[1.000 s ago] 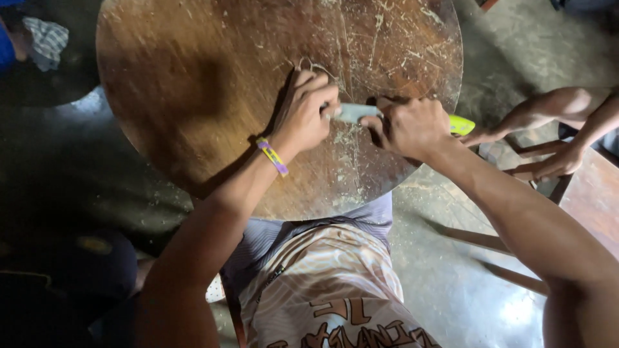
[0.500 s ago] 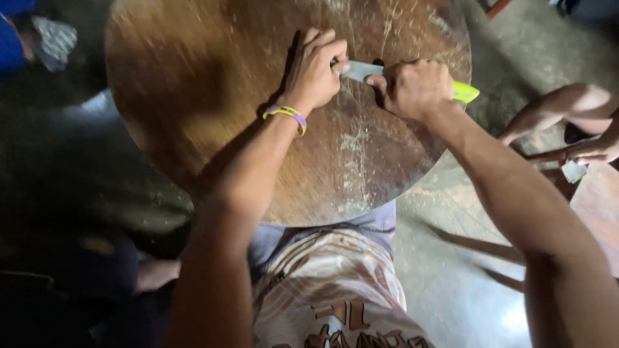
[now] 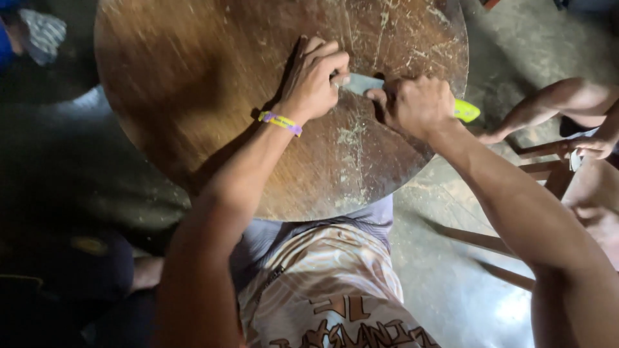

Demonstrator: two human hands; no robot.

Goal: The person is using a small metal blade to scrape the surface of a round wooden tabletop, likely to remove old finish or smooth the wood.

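Observation:
A knife with a steel blade (image 3: 361,83) and a bright yellow-green handle (image 3: 465,111) lies across a round, scratched wooden table (image 3: 193,84). My right hand (image 3: 416,106) is closed around the handle. My left hand (image 3: 314,80), with a purple and yellow band on the wrist (image 3: 280,122), is curled with its fingers pressed down at the blade's tip. Whatever lies under the left fingers is hidden.
Another person's legs and foot (image 3: 554,106) reach in at the right, beside wooden chair or stool legs (image 3: 548,167). The floor below is bare concrete (image 3: 451,270). A dark seat edge with striped cloth (image 3: 39,35) sits at the far left.
Both hands and the knife sit higher and farther across the tabletop than a second ago; the view has shifted with them. The grip on the knife is unchanged.

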